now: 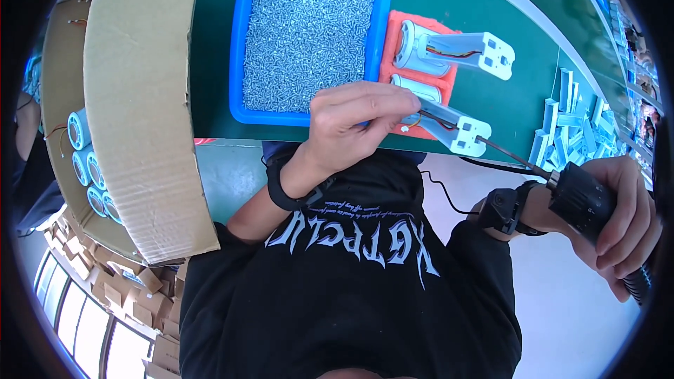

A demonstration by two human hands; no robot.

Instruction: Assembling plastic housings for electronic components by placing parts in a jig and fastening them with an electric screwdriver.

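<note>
My left hand [351, 123] reaches over the green bench edge, its fingertips pinched on the near white plastic assembly [456, 126], which lies on an orange pad [421, 24]. That assembly has a grey cylinder and red and yellow wires. My right hand [625, 228] grips a black electric screwdriver [583, 200]. Its long thin bit [509, 154] points at the assembly's white bracket end and touches it or nearly does. A second, similar white assembly [463, 49] lies farther back on the pad.
A blue tray [239, 42] full of small silver screws sits left of the pad. A pile of white plastic parts [569, 119] lies at the right. A big cardboard box [140, 98] at the left holds blue-and-white cylinders [88, 165]. A black cable [442, 193] hangs below the bench.
</note>
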